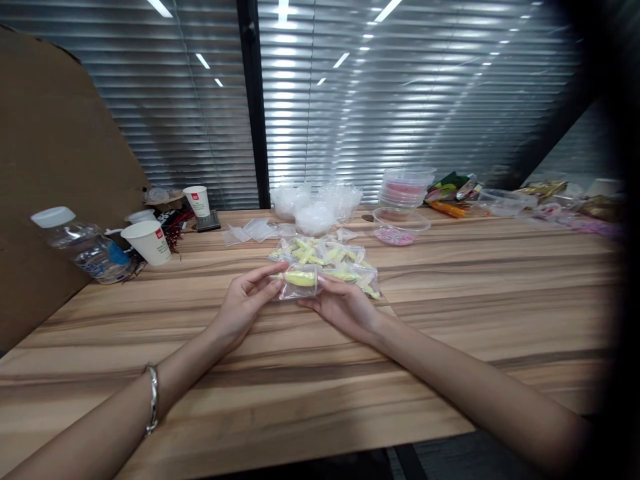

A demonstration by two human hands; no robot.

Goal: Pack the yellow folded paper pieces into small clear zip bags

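Note:
Between my two hands is a small clear plastic bag (pixel 299 279) with a slim yellow item inside, held just above the table. My left hand (pixel 248 293) pinches the bag's left end between thumb and fingers. At the other end, my right hand (pixel 343 303) grips the bag's right edge, its fingertips partly hidden behind the plastic. Right behind the bag lies a pile of similar clear bags (pixel 320 250) with yellow contents. Some flat clear bags (pixel 255 230) rest behind the pile to the left.
Clear plastic bowls (pixel 315 217) are grouped at the back. A stack of round tubs (pixel 406 187) and an open tub (pixel 400 230) with pink bits stand right of them. Paper cups (pixel 147 241) and a water bottle (pixel 85 247) are at left, beside a cardboard panel (pixel 60 147).

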